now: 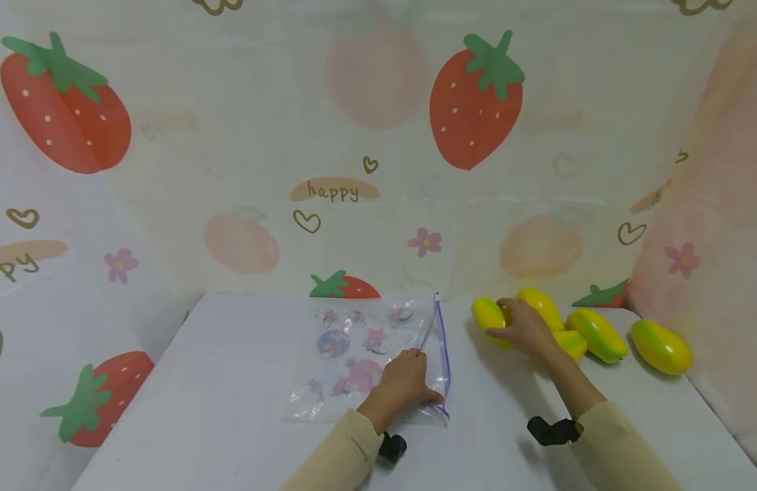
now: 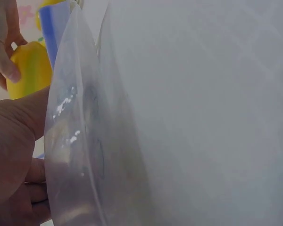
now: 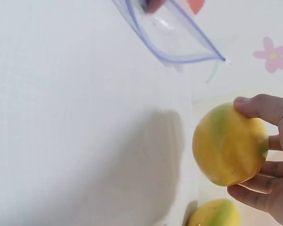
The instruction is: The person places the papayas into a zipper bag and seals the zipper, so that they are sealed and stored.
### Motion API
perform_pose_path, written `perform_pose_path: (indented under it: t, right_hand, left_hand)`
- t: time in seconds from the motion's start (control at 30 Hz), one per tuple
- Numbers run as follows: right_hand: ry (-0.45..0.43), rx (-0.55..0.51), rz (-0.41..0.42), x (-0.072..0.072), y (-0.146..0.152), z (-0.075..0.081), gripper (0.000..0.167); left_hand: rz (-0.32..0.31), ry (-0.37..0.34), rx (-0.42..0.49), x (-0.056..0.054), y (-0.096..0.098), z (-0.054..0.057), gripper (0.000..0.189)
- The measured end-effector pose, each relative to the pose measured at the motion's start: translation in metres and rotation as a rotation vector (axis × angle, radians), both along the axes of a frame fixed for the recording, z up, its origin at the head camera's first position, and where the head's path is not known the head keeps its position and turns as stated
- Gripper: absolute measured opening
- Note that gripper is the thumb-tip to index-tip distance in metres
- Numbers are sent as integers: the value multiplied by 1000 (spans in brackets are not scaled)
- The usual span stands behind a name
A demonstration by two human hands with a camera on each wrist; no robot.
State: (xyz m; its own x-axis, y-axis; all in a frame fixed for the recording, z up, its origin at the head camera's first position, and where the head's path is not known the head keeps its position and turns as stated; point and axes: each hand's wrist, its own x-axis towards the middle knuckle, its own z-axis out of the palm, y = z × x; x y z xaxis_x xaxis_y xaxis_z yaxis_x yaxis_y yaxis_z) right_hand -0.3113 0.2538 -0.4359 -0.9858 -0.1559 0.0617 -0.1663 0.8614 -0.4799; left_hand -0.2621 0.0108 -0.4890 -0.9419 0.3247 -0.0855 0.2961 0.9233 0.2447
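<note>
A clear zip bag (image 1: 305,389) with pink and purple printed figures lies on the white table. My left hand (image 1: 403,378) holds it near its purple-edged mouth, which gapes in the right wrist view (image 3: 179,59). The bag film hides part of the left fingers in the left wrist view. To the right of the bag, my right hand (image 1: 526,329) grips a yellow-green mango (image 1: 487,314), thumb on one side and fingers on the other. This mango (image 3: 228,143) is held above the table, its shadow falling below.
Several more mangoes lie at the table's right back, among them one behind my right hand (image 1: 541,308), one farther right (image 1: 596,335) and one near the right edge (image 1: 661,348). A strawberry-printed cloth (image 1: 403,198) encloses the table's back and sides.
</note>
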Motion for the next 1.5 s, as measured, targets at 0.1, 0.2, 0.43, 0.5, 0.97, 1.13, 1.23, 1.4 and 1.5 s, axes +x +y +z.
perform_pose_path:
  t: [0.1,0.2,0.43,0.5,0.97,1.13,1.23,1.4,1.5]
  right_hand:
    - [24,-22,11,6,-5,-2,68]
    - [48,-32,24,12,-12,-4,68]
    - [38,-71,54,21,-27,-3,67]
    - [28,-88,66,23,-31,-4,66]
    - [-47,-105,112,22,-55,-14,65]
    - [-54,-105,110,20,-60,-16,66]
    - [-54,-100,107,19,-61,-17,66]
    - [-72,-84,93,15,-63,-21,65]
    - [-77,-76,88,13,-64,-23,66]
  left_hand:
    - [4,-17,-6,0,0,0,74]
    - [1,-7,-9,0,0,1,72]
    - [-9,8,-9,1,-1,1,72]
    - [-4,-3,-5,0,-1,1,72]
    - [27,-57,15,0,1,3,71]
    - [24,-68,13,0,2,3,70]
    - [5,-55,7,-1,1,4,67]
    - [-4,-45,6,-3,-1,6,52]
    - [4,-53,29,-6,-2,6,47]
